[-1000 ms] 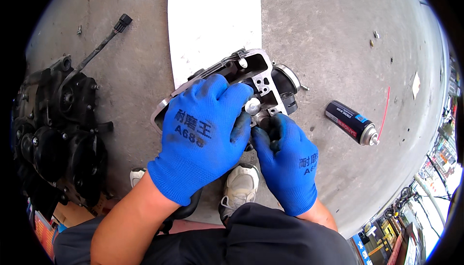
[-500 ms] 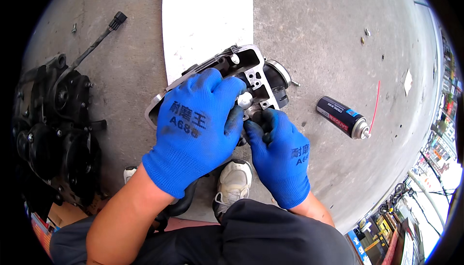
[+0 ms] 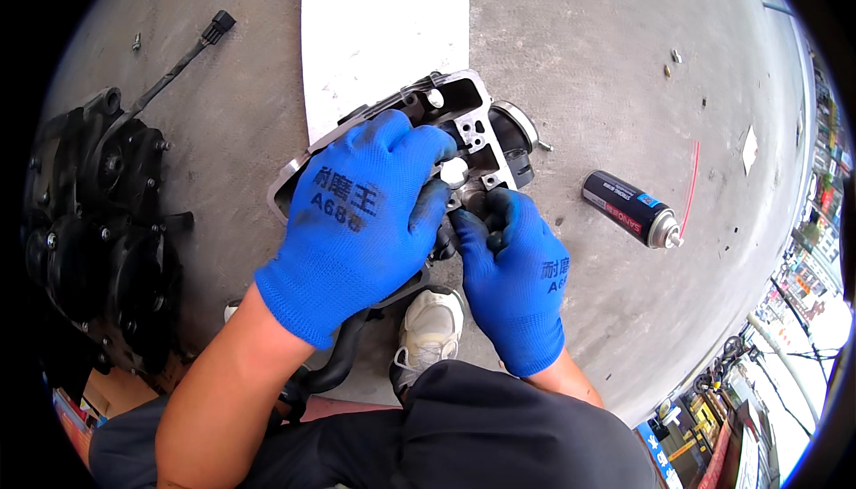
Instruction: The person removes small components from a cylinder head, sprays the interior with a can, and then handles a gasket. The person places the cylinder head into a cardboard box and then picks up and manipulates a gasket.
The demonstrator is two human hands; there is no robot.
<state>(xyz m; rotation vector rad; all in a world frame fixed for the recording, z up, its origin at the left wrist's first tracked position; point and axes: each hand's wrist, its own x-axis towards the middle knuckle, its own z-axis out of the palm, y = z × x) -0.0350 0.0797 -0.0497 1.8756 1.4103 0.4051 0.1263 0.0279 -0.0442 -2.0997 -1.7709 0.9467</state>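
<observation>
Hands at an open metal casting, viewed from above, parts in descending order of size. The concrete floor point(image 3: 597, 61) extends beyond and to both sides of the hands. A black engine assembly point(image 3: 107, 221) occupies the area well left of the left hand, apparently set aside to leave working room. Ahead of the left hand runs a white sheet point(image 3: 383, 25), perhaps laid to keep parts off the concrete. The metal casting point(image 3: 486, 132) lies under and beyond the left hand, just ahead of the right fingertips, its hollow side turned up, which exposes the inner fittings; whether it rests on the sheet or is held above it is unclear. The gloved left hand point(image 3: 348, 208) is curled over the casting, thumb apart from forefinger, seemingly to brace it; its fingertips are partly hidden, so their closure cannot be told. The gloved right hand point(image 3: 517, 271) draws thumb and forefinger together at the casting's near edge, a posture suited to fine work; whether they pinch anything cannot be told. A spray can point(image 3: 624, 206) lies on its side right of the right hand, probably within reach. A round silver fitting point(image 3: 454, 172) shows between the two hands.
</observation>
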